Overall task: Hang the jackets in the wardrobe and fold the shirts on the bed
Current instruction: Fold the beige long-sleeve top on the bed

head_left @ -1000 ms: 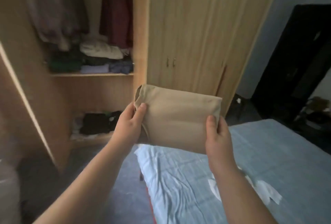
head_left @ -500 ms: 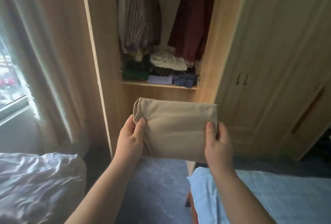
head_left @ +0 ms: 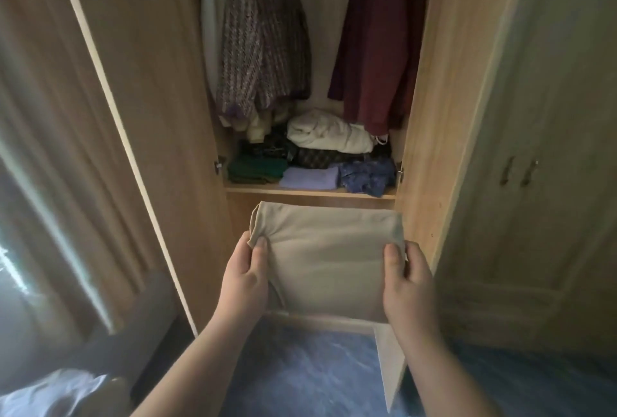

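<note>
Carrying a folded beige shirt (head_left: 325,261) toward the open wardrobe (head_left: 430,116).

You are gripping the shirt at its two sides, left hand (head_left: 245,278) and right hand (head_left: 409,283) each clamped thumb-on-top, just below the wardrobe shelf (head_left: 309,192) at 12 o'clock. Keeping it level is keeping the folds together; aiming for the lilac folded garment (head_left: 309,178) looks like the flattest landing spot.

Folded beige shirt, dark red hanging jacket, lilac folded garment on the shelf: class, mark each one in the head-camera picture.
Folded beige shirt (head_left: 329,263), head view: middle of its flat front face.
Dark red hanging jacket (head_left: 377,46), head view: middle of its body.
Lilac folded garment (head_left: 309,179), head view: centre of its top.
</note>
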Demonstrator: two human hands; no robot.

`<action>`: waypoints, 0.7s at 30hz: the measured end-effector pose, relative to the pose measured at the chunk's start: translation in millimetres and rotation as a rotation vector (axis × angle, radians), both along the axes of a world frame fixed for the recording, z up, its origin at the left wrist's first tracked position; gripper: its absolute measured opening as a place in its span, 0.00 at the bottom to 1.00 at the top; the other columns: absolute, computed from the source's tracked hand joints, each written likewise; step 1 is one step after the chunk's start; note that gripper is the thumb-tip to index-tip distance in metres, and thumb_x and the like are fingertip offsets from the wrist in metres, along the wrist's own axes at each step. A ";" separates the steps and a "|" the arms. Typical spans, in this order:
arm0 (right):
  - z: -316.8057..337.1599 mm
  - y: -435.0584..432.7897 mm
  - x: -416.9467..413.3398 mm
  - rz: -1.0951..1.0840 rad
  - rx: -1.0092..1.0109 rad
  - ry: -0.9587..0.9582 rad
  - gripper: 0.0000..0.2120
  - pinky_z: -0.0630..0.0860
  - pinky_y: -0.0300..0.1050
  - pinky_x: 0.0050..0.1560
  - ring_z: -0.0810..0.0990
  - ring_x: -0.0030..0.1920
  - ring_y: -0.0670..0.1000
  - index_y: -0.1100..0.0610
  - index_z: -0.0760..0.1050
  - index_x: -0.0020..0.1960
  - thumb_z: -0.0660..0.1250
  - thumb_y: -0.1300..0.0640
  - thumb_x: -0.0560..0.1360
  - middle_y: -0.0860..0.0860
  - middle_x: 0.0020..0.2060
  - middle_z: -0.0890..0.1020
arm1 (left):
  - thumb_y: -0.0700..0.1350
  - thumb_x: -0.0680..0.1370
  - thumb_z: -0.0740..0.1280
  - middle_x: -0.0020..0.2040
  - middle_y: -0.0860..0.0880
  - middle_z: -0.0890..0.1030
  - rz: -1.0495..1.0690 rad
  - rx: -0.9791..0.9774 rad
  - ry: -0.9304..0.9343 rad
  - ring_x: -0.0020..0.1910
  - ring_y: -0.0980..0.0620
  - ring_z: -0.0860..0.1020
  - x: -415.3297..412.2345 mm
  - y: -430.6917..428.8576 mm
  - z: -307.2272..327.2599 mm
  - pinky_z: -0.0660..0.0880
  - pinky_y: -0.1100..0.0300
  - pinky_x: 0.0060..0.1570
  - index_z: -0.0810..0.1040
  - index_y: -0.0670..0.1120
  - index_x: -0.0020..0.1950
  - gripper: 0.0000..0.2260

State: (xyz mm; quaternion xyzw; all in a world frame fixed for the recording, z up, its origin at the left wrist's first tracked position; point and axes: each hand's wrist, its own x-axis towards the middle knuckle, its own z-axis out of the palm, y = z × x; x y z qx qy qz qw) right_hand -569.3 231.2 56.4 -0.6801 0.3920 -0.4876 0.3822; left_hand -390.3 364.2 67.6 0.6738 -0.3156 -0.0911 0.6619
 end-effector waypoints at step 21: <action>-51.8 -335.3 329.4 0.254 0.259 0.122 0.10 0.75 0.48 0.57 0.77 0.55 0.44 0.39 0.66 0.59 0.57 0.39 0.79 0.39 0.53 0.77 | 0.62 0.81 0.57 0.57 0.53 0.77 -0.050 0.189 0.198 0.56 0.52 0.76 341.3 -337.0 -57.1 0.70 0.55 0.54 0.73 0.48 0.63 0.21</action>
